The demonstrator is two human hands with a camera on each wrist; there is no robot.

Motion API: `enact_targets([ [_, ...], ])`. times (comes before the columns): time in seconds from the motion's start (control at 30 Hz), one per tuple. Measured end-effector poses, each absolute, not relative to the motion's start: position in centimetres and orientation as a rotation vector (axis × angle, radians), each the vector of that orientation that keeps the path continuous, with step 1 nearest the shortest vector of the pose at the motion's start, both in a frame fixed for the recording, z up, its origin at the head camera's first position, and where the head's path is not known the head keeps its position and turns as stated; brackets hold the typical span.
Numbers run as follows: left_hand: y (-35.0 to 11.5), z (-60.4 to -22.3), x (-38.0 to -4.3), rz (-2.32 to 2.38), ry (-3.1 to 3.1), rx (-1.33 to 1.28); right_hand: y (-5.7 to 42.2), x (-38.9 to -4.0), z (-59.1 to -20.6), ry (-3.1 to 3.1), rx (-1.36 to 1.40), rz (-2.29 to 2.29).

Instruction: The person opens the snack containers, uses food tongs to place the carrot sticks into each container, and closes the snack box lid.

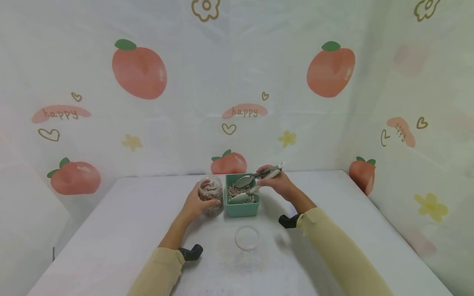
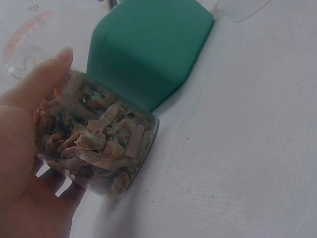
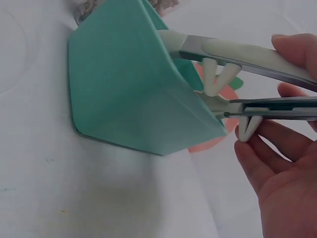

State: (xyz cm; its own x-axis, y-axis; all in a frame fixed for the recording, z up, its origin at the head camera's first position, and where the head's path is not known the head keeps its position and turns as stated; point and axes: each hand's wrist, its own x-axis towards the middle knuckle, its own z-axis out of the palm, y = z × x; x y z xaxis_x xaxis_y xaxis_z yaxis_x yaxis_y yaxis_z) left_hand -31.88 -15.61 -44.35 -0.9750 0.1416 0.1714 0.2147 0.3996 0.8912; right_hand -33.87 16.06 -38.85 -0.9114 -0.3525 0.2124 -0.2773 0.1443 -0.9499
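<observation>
My left hand (image 1: 198,203) is wrapped round a clear jar (image 1: 216,209), its thumb across the front. Brownish dried strips (image 2: 99,144) fill much of the jar, which stands just left of a green box (image 1: 242,210). In my right hand (image 1: 275,183) is a pair of tongs (image 1: 272,173) with pale handles and spoon-shaped ends. Those ends reach down into the box, spread apart over more of the brownish strips (image 1: 237,190). Seen from the right wrist, fingers and thumb grip the two tong arms (image 3: 257,57) beyond the box's rim.
A round clear lid (image 1: 247,238) lies flat on the white table (image 1: 148,230) in front of the box. Behind the table hangs a white sheet (image 1: 177,135) printed with peaches. Dark wrist mounts (image 1: 191,252) stick out from both sleeves.
</observation>
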Motion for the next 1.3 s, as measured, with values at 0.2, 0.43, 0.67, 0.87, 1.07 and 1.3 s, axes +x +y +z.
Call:
enact_targets([
  [0.2,-15.6,-44.5,-32.0,-1.656,-2.575,-0.323,15.8,-33.9,-39.2,2.393,-0.535,-1.89],
  [0.43,-15.7,-44.6,-32.0,-1.663,-2.562,-0.337,15.4,-33.6,-39.5,2.493,-0.46,-1.88],
  [0.67,-15.6,-44.4,-31.9,-1.67,-2.567,-0.331,14.8,-32.9,-39.7,2.547,-0.506,-1.92],
  [0.87,-15.5,-44.5,-31.9,-1.673,-2.57,-0.322,14.9,-32.9,-39.5,2.543,-0.493,-1.918],
  [1.07,-15.5,-44.5,-31.9,-1.662,-2.573,-0.328,15.3,-32.9,-39.1,2.477,-0.496,-1.888],
  [1.3,-15.5,-44.3,-31.8,-1.638,-2.581,-0.332,15.1,-32.8,-39.5,2.596,-0.569,-1.833],
])
